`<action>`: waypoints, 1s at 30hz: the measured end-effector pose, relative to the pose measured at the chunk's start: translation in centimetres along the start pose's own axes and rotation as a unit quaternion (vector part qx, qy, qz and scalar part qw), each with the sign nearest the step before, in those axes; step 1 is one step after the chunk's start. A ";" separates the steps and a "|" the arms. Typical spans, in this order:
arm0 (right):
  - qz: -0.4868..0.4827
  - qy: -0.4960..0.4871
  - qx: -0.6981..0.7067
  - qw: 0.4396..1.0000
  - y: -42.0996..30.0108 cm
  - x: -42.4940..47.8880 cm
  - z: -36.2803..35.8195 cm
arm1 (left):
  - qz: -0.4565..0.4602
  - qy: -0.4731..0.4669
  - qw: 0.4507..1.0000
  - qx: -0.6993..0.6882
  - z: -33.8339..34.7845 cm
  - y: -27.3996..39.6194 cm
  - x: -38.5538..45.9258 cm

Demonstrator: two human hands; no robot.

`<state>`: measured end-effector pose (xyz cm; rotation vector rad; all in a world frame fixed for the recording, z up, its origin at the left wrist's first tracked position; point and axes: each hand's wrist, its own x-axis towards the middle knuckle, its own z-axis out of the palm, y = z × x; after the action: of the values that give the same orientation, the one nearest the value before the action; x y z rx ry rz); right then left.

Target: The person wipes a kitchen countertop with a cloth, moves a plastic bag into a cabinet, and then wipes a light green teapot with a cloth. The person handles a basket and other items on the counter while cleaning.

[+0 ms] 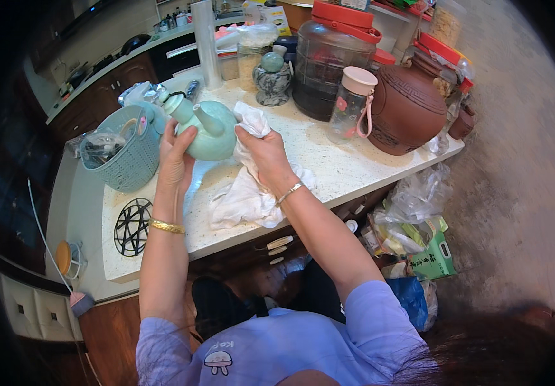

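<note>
A pale green ceramic pot (pixel 214 137) with a short spout is held tilted over the white speckled counter (pixel 195 241). My left hand (pixel 176 149) grips it near the neck, thumb on the glazed surface. A dark cord shows by its lidded top, which leans to the left. In my right hand (pixel 265 152) is a bunched white cloth (pixel 239 198), its upper part pressed at the pot's right side. The rest of the cloth hangs down and lies crumpled on the counter. The fingers behind the pot and inside the cloth are partly hidden.
At the left are a green plastic basket (pixel 123 164) with small items and a black openwork trivet (pixel 132 227). Behind stand a marbled stone mortar (pixel 272 84), a large red-lidded jar (pixel 323 72), a clear bottle (pixel 347 111) and a brown clay urn (pixel 405 108). Bags (pixel 417 231) lie below right.
</note>
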<state>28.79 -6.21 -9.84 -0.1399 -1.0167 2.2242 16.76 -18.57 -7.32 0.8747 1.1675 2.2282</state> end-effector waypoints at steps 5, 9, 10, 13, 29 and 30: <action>-0.021 -0.103 -0.136 0.985 0.4 0.2 -0.8 | -0.001 -0.019 1.000 0.014 1.1 0.0 -0.4; -0.006 -0.125 -0.222 0.967 0.5 0.3 -0.8 | 0.007 -0.025 0.998 0.064 0.5 0.0 -0.1; -0.007 -0.125 -0.210 0.970 0.4 0.1 -0.6 | 0.019 -0.026 0.996 0.082 0.3 0.2 -0.2; -0.016 -0.114 -0.178 0.977 -0.1 -0.2 -0.3 | 0.026 -0.015 0.995 0.092 0.2 0.1 -0.2; -0.228 -0.085 -0.364 0.899 0.9 -0.1 0.0 | 0.023 0.110 0.994 0.000 0.7 -0.8 0.4; -0.269 -0.086 -0.403 0.871 0.8 -0.2 0.5 | 0.032 0.106 0.994 -0.005 0.6 -0.9 0.4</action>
<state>28.31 -7.00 -10.13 -0.0126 -1.7843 1.2245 16.99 -17.54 -7.67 0.6936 1.2353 2.4245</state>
